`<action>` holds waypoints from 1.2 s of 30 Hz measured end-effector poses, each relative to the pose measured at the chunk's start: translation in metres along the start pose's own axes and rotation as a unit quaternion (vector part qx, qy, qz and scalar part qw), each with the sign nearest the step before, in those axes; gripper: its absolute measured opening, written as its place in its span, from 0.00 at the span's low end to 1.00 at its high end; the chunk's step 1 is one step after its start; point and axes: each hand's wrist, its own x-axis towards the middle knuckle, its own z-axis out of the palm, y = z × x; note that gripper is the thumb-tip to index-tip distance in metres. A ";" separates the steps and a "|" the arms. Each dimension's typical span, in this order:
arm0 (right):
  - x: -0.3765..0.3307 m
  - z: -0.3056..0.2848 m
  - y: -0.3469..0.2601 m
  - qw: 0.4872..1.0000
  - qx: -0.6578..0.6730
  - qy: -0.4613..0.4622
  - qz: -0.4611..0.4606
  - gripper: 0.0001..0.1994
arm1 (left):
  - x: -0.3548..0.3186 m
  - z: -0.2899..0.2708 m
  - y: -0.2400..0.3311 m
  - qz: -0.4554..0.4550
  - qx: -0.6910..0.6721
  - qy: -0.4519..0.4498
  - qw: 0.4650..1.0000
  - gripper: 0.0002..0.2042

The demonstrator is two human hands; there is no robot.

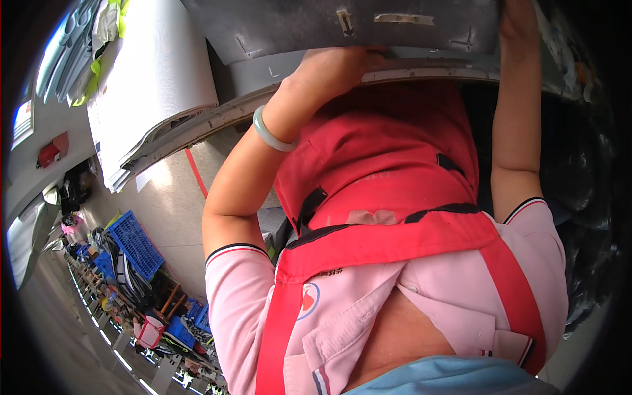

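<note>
A large grey moulded panel with bits of tape on it spans the top of the view, a pale rim running along its lower edge. My left hand curls around that rim, a pale green bangle on the wrist. At the panel's right end, my right hand reaches up and grips it, with the fingers partly hidden at the frame's top. Below the arms I see my own pink collared shirt and red apron.
A stack of white sheet-like panels leans at the upper left. Blue plastic crates and mixed clutter line the floor at the lower left. A red line marks the concrete floor. Dark glossy wrapped material fills the right side.
</note>
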 end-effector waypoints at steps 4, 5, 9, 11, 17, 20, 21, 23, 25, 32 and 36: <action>-0.002 0.004 0.001 1.000 -0.017 0.001 0.007 0.13 | 0.001 -0.004 -0.006 0.009 -0.016 -0.005 1.000 0.14; -0.002 0.003 0.002 0.999 0.015 -0.022 0.017 0.13 | 0.002 -0.003 -0.003 0.011 -0.016 -0.006 1.000 0.14; -0.002 -0.003 -0.002 0.729 0.625 -0.022 0.279 0.12 | -0.008 -0.001 0.003 0.075 0.135 0.045 0.987 0.14; -0.003 -0.010 -0.007 0.737 0.622 -0.015 0.264 0.11 | -0.012 -0.011 0.005 0.069 0.158 0.018 0.985 0.14; -0.001 -0.040 -0.016 0.999 0.023 -0.014 -0.037 0.13 | -0.022 -0.029 -0.012 0.028 0.136 0.021 0.990 0.21; -0.001 -0.020 -0.016 0.996 0.090 -0.017 -0.005 0.16 | 0.025 0.015 0.013 0.126 0.148 0.056 0.979 0.21; -0.001 -0.005 -0.014 0.991 0.120 -0.052 0.003 0.17 | 0.049 0.032 0.023 0.159 0.145 0.094 0.972 0.17; 0.002 -0.017 -0.013 0.991 0.128 0.009 0.033 0.17 | 0.098 0.063 0.057 0.208 0.108 0.188 0.954 0.14; 0.009 -0.111 -0.025 0.958 0.231 -0.112 0.127 0.20 | 0.097 0.067 0.064 0.198 0.069 0.192 0.959 0.14; 0.014 -0.124 -0.048 0.900 0.373 -0.205 0.094 0.27 | 0.219 0.102 0.032 0.126 -0.212 0.177 0.953 0.14; -0.011 -0.172 -0.069 0.930 0.336 -0.138 0.053 0.29 | 0.208 0.093 0.045 -0.113 -0.181 0.079 0.974 0.17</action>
